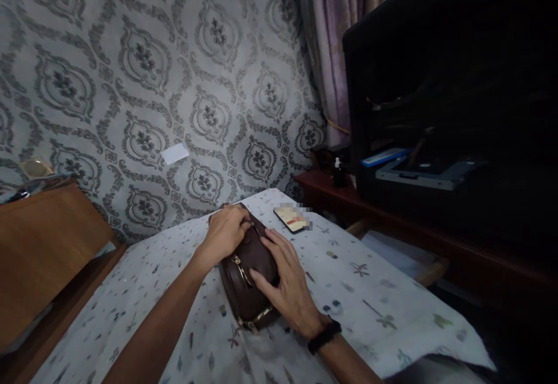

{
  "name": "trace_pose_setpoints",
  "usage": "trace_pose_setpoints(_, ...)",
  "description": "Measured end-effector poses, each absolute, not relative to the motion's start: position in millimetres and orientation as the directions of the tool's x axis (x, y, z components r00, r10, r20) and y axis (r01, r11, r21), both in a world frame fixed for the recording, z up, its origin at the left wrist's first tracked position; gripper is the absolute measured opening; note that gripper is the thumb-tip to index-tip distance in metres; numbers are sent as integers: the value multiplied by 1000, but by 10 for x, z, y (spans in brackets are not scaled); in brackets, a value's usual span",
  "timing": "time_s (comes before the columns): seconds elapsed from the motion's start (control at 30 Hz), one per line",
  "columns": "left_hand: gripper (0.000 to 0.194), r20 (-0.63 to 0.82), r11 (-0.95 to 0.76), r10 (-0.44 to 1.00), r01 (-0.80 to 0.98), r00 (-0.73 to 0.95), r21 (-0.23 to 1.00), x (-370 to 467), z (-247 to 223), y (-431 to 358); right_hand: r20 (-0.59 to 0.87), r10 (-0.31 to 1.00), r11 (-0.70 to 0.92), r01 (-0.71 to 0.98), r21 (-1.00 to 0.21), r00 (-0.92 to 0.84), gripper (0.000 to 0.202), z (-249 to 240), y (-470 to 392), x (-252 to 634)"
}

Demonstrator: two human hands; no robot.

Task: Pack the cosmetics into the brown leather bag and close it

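Note:
A dark brown leather bag (254, 254) with gold zippers lies on a patterned white bedsheet. My left hand (229, 227) is over its far end, fingers closed in a pinch at the zipper pull (251, 224) there; the fingers partly hide it. On the bag's right side rests my right hand (288, 279), its thumb spread from its stretched fingers, wearing a black band (324, 334) at the wrist. A second zipper (240, 268) on the front pocket shows between the hands. Another gold zipper (257, 319) runs along the near end.
A phone (291, 219) with a lit screen lies right of the bag on the bedsheet (349, 308). At right are an open drawer (396, 253), a dark bottle (337, 173) and a black cabinet (436, 82). A wooden headboard (52, 244) stands at left.

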State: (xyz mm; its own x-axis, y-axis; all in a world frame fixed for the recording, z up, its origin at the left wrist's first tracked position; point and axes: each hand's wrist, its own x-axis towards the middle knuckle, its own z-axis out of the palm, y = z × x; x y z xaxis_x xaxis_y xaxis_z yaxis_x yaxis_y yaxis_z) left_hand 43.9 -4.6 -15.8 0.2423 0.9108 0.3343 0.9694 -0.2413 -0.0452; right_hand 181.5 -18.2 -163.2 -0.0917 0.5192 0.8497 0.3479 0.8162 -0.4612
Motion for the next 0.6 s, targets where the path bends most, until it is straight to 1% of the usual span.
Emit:
trace_pose_setpoints(0.1, 14, 337, -316, 885, 946, 322, -76, 424, -175, -42, 851, 515, 818, 356, -452, -103, 49, -1643, -178, 1814)
trace_pose_setpoints(0.2, 17, 339, -352, 868, 931, 364, -99, 416, -176, -42, 851, 514, 819, 355, -450, -106, 49, -1649, -176, 1818)
trace_pose_setpoints(0.43, 19, 335, -341, 876, 937, 347, -77, 459, -184, -97, 846, 522, 817, 349, -460, -106, 43, -1635, -183, 1835)
trace_pose_setpoints(0.6, 19, 312, -330, 885, 938, 346, -103, 487, -184, -141, 851, 514, 810, 387, -440, -109, 39, -1625, -195, 1822)
